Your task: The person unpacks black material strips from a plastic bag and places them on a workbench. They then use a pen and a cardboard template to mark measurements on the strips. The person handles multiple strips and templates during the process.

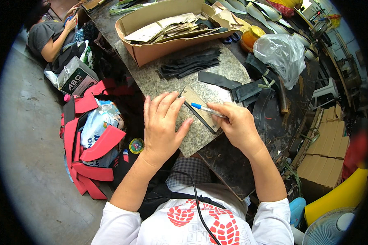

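My right hand point(240, 125) grips a clear pen point(212, 110) with a blue end, which points left over a beige card piece point(198, 94). Along the card's near-left edge runs a narrow black strip point(200, 118). My left hand point(162, 122) lies with its fingers stretched and thumb apart, its fingertips by the upper end of the strip. Whether they press on it, I cannot tell. Card and strip rest on a speckled stone slab point(188, 145). Beyond them lies a stack of black strips point(190, 63), with a single flat black piece point(218, 80) to its right.
A cardboard box point(159, 49) of card patterns stands at the slab's far side. An orange jar point(252, 37), a clear plastic bag point(280, 57) and tied black bundles point(249, 92) are right. Red pieces point(104, 145) hang over a bag at left. Another person point(55, 38) sits far left.
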The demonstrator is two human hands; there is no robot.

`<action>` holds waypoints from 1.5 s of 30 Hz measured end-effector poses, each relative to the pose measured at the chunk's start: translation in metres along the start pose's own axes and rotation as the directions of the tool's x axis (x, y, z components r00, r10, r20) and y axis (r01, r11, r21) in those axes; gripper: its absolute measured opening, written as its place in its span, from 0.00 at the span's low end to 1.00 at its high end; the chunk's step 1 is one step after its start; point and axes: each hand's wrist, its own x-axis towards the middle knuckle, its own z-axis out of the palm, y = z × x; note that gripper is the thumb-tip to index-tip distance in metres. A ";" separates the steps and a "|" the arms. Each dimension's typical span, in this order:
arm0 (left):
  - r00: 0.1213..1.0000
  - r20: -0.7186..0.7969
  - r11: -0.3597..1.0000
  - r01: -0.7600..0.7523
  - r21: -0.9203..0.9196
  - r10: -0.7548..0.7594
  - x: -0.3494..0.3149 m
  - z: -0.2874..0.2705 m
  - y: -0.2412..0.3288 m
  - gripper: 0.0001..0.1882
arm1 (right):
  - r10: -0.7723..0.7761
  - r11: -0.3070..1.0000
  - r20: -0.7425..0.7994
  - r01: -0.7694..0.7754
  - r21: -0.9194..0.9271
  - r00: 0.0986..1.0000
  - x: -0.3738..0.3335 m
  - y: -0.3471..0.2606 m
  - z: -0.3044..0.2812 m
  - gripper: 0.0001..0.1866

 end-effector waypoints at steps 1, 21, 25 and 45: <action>1.000 0.008 1.000 -0.012 0.005 0.012 0.000 0.001 0.001 0.26 | -0.015 1.000 -0.006 0.015 -0.019 1.000 -0.001 -0.001 0.001 0.17; 0.999 0.015 0.996 0.040 0.083 -0.042 0.015 0.012 0.021 0.31 | 0.232 0.646 -0.151 -0.036 0.762 0.961 -0.017 0.013 -0.001 0.08; 0.999 0.008 0.996 0.037 0.077 -0.038 0.014 0.013 0.022 0.31 | 0.220 0.690 -0.185 -0.018 0.724 0.958 -0.019 0.013 0.010 0.08; 0.997 0.020 0.993 0.067 0.093 -0.069 0.010 0.021 0.018 0.32 | -0.437 0.868 -0.216 0.473 0.154 0.873 -0.016 0.008 0.017 0.07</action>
